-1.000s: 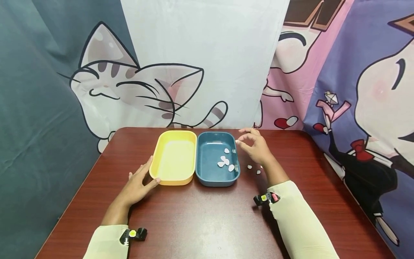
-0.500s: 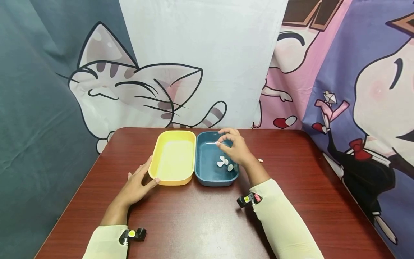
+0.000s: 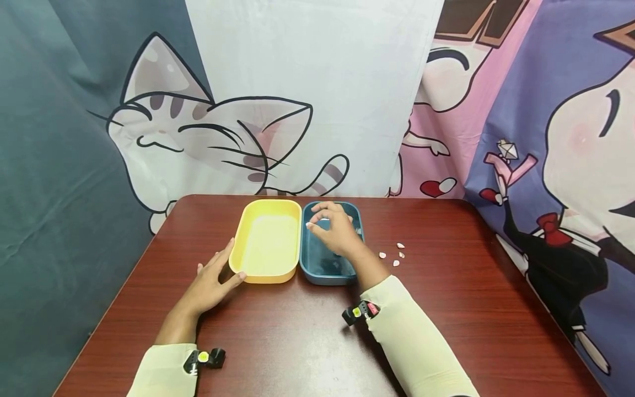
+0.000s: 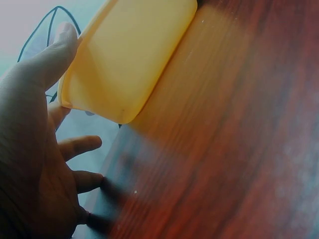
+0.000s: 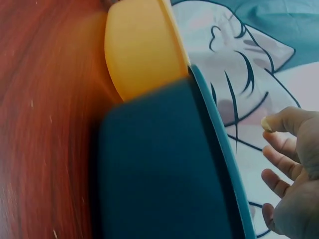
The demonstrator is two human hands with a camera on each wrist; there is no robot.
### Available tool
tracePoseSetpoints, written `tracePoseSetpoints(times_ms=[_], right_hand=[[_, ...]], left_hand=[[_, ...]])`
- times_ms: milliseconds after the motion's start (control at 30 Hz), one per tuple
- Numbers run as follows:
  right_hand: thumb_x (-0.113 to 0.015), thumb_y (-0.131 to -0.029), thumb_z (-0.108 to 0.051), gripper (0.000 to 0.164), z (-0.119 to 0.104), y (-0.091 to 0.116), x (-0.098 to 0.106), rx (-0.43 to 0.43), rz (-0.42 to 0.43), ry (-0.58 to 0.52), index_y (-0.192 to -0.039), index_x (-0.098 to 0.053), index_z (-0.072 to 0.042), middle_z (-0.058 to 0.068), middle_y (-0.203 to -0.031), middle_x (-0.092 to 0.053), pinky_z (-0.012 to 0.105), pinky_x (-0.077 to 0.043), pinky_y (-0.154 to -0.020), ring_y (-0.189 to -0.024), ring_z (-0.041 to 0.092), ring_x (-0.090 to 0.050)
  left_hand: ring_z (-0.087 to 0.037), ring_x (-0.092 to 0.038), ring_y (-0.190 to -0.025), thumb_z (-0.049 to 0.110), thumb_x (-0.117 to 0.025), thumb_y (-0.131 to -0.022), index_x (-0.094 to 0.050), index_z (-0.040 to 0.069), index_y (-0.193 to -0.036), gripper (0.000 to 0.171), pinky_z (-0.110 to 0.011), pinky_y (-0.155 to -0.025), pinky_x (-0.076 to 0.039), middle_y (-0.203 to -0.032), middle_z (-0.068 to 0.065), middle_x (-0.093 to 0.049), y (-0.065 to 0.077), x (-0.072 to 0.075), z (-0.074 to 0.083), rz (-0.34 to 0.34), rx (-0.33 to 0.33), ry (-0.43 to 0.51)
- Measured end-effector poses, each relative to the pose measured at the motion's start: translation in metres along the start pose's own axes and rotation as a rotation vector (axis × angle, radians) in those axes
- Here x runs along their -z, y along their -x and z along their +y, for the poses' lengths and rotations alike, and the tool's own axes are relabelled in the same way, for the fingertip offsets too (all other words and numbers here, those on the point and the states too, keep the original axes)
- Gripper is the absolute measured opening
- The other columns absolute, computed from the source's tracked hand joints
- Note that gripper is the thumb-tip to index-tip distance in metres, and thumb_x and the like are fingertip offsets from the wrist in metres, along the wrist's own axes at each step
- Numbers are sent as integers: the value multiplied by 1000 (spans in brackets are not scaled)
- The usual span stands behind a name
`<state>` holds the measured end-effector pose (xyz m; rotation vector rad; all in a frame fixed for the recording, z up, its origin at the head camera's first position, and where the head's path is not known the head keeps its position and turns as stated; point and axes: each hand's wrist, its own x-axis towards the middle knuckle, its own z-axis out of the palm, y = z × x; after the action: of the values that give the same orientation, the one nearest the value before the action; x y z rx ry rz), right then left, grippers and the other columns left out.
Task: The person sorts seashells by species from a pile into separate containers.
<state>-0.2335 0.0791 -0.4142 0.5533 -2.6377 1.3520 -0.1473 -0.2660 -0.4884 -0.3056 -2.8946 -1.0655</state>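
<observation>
My right hand (image 3: pixel 338 231) is over the blue container (image 3: pixel 322 278), pinching a small white shell-like piece (image 5: pixel 266 124) between thumb and index finger. Its other fingers are loosely bent and spread. The hand and forearm hide most of this container's inside, including the white pieces lying there. To the left, touching it, stands a yellow container (image 3: pixel 268 280). At its near left corner rests my left hand (image 3: pixel 210 284), with the thumb at the rim and the index finger against the side. The remaining left fingers are spread apart, as the left wrist view shows.
Several small white pieces (image 3: pixel 396 263) lie on the dark red wooden table (image 3: pixel 297 336), right of the blue container. A cloth with cartoon cats (image 3: pixel 208 143) hangs behind the table's far edge. A camera (image 3: pixel 361 312) is strapped to each wrist.
My right hand has moved left with the white piece, from beside the blue container's right edge to over its left part. The left hand has stayed at the yellow container.
</observation>
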Motion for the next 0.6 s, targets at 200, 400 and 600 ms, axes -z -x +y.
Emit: tracePoseSetpoints(times_ms=[200, 400, 600], right_hand=[[-79, -102, -21, 13, -10, -3, -16, -27, -22, 26, -93, -77, -10, 5, -141, -66, 72, -25, -119, -146, 29, -49], [-79, -102, -23, 15, -19, -6, -25, -27, -27, 29, -94, -77, -11, 7, -140, -66, 77, -24, -120, -144, 31, -50], [-80, -102, -27, 16, -25, -9, -31, -22, -45, 30, -105, -78, -12, 5, -143, -66, 75, -27, -123, -147, 30, -50]], left_hand=[[-61, -28, -161, 48, -71, -104, -20, 22, -177, 93, -94, -116, -9, -178, -22, -32, 0, -1, -1, -6, 11, -1], [-61, -28, -161, 49, -71, -103, -19, 23, -177, 94, -94, -117, -8, -179, -21, -32, -1, 0, 1, -9, 14, 7], [-60, -27, -162, 48, -71, -104, -20, 23, -177, 93, -94, -117, -7, -179, -21, -31, 0, 1, 0, -13, 21, 7]])
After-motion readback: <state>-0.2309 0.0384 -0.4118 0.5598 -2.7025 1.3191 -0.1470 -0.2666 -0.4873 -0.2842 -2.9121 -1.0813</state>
